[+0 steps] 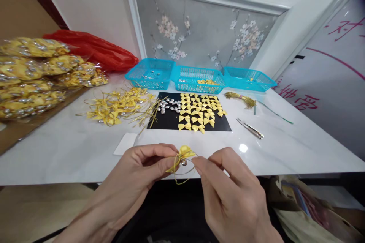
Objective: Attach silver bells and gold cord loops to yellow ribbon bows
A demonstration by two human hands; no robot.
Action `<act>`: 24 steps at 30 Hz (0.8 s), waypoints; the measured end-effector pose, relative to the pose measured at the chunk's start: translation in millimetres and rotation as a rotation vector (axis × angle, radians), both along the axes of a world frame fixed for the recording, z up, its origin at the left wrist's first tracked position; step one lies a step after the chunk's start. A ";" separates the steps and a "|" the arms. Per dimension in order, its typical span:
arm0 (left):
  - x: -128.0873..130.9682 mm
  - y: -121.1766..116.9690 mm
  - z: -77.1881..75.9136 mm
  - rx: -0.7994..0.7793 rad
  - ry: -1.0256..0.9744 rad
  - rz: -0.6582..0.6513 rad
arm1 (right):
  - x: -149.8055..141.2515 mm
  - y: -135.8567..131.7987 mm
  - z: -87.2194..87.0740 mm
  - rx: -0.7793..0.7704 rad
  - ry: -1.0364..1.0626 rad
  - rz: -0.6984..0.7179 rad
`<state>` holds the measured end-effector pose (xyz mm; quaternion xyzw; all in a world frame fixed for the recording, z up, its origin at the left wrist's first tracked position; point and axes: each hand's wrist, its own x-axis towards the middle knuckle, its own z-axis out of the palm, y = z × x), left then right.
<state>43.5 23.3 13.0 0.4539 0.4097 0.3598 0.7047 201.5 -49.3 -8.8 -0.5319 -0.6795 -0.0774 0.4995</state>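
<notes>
My left hand (148, 167) pinches a yellow ribbon bow (186, 152) with a silver bell (184, 162) just below it. A gold cord (182, 183) loops under the bow. The fingertips of my right hand (228, 182) are closed on the cord at the bow's right side. Both hands are over the table's front edge. Beyond them, a black mat (164, 123) carries rows of yellow bows (196, 111) and a cluster of silver bells (168, 105). To the left lies a pile of bows with cords (114, 106), with loose gold cords (149, 112) beside it.
Blue baskets (151, 83) line the back wall. Bagged bows with bells (31, 72) are stacked at left by a red plastic bag (97, 51). Right of the mat are thread snips (251, 128) and a tied bundle of gold cords (241, 98). A white card (125, 143) lies front left.
</notes>
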 end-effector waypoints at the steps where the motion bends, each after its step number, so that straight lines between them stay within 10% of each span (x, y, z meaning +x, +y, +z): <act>1: -0.4 -0.3 -0.1 0.001 0.003 0.002 | 0.1 0.1 -0.2 0.000 -0.004 0.001; 24: -5.9 0.7 -4.0 -0.136 -0.080 -0.109 | 17.5 6.9 4.9 -0.282 0.242 0.296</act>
